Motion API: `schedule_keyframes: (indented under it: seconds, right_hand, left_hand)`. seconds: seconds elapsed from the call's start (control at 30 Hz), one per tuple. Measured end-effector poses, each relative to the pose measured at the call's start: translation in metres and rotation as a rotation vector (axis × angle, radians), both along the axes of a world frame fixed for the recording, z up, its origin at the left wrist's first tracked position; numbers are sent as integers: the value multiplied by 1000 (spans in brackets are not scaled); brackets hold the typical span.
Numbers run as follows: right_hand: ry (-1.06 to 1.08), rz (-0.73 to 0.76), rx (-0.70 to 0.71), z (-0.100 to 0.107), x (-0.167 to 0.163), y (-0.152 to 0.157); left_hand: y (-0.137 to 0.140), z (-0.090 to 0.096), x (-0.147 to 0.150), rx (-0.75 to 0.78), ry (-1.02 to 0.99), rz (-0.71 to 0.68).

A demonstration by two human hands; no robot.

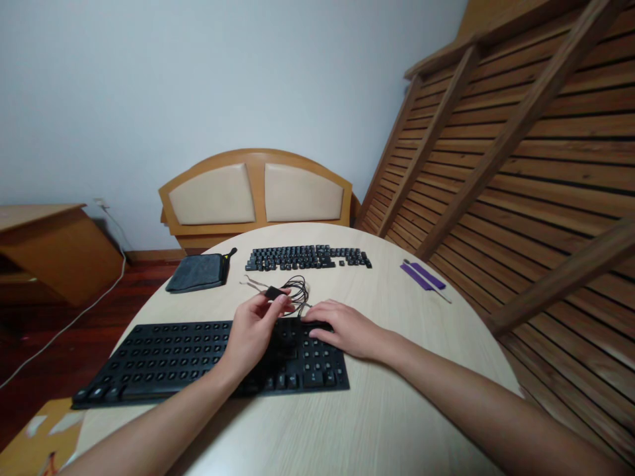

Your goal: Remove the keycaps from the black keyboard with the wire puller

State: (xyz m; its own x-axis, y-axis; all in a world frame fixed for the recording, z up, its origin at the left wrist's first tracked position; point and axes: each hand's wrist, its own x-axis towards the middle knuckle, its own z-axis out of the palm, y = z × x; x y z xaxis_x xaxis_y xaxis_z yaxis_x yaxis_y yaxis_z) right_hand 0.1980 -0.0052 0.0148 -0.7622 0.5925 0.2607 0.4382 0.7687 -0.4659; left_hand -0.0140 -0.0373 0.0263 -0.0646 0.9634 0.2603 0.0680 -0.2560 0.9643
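Note:
A black keyboard [173,354] lies across the near side of the round table. Most of its key positions show bare switches, while several keycaps sit along its front row and at the number pad. Above it, my left hand [251,330] is closed on the black handle of a wire keycap puller [274,293], whose wire prongs point left. My right hand [342,327] lies on the keyboard's far right part, fingers stretched out over the keys; what lies under the fingertips is hidden. A black coiled cable [299,285] rests just behind the keyboard.
Loose black keycaps [292,256] lie in keyboard order at the table's [387,423] far side. A dark grey pouch [198,272] is at the left. On the right are a purple strip [419,276] and a thin tool [439,291]. Slatted wood [476,172] leans beyond the table's right edge.

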Motion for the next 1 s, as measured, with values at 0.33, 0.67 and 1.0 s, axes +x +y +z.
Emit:
schedule_keyframes:
  seconds: [0.33, 0.67, 1.0]
  right_hand:
    - [21, -84, -119, 3, 42, -7]
    - [-124, -283, -300, 19, 130, -13]
    - [-244, -475, -265, 20, 189, -2]
  left_hand:
    - [9, 9, -12, -17, 11, 7]
    - [16, 17, -22, -73, 58, -80]
    - [16, 23, -35, -178, 324, -447]
